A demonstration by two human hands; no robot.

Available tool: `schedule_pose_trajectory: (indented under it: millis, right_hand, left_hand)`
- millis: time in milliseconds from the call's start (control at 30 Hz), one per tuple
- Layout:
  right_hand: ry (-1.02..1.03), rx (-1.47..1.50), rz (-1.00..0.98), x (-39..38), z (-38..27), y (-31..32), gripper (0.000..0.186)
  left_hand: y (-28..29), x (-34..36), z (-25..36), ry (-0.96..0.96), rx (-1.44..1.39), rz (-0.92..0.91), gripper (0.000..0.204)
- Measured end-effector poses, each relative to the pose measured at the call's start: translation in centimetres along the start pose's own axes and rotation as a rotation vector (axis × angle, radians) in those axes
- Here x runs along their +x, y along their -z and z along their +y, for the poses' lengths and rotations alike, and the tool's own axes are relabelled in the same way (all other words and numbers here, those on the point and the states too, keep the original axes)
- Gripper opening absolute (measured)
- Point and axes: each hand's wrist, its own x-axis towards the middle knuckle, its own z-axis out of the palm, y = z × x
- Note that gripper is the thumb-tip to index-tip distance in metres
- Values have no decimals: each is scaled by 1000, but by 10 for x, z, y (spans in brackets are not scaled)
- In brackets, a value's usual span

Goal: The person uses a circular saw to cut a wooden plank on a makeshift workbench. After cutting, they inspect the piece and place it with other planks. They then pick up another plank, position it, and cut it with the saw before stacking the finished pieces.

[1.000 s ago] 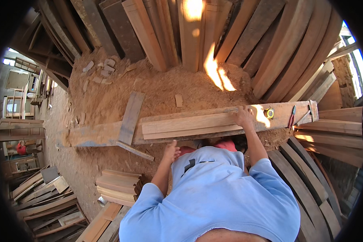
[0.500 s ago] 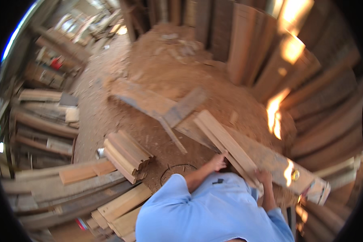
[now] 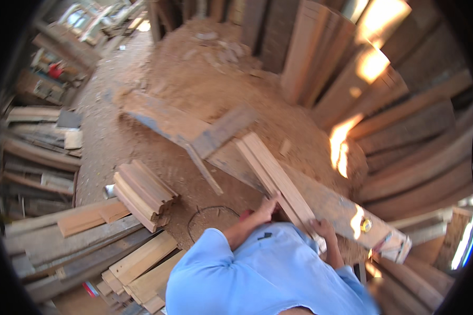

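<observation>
Two narrow wooden strips, or one grooved piece, lie slantwise across a long dusty bench plank, their near end close to my body. My left hand is at the strips' left edge, its fingers closed around that side; the underside of the grip is hidden. On the right edge, nearer the end, my right hand is closed on the wood as well. A short grey board crosses the bench just beyond the strips, with a thin stick slanting down beside it.
Grooved wooden mouldings are stacked on the ground at left, near loose pale planks. A large sawdust heap rises behind the bench. Tall boards lean at the right. A yellow round object sits on the bench's right end.
The whole view has shifted, so the scene sits further left and slightly higher. Both hands stay on the wooden strips, which keep nearly the same place on the bench.
</observation>
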Motion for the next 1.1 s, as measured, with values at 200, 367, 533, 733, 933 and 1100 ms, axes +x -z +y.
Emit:
schedule_pose_trajectory:
  millis: [200,367,533,733,933,1100]
  right_hand:
    - [-79,22,72,7,30,-30,69]
    - [-93,20,-10,-11,-9,-3,74]
    - [-5,132,-20,-5,-38,36,70]
    - [297,389,176,55,-65,64,54]
    - [472,1444,72,27,-82,159,55]
    - [948,1801,90,-21,-58,218,72]
  left_hand:
    - [-50,-45,44,-13,-104,-55,44]
    - [-35,-41,52,-107,-202,-107,44]
    - [-47,-46,104,-391,-70,-216,44]
    - [-87,-78,236,-634,270,-535,56]
    - [-130,-110,285,-785,342,-673,57]
    - [-163,-126,287,-716,810,-631,61]
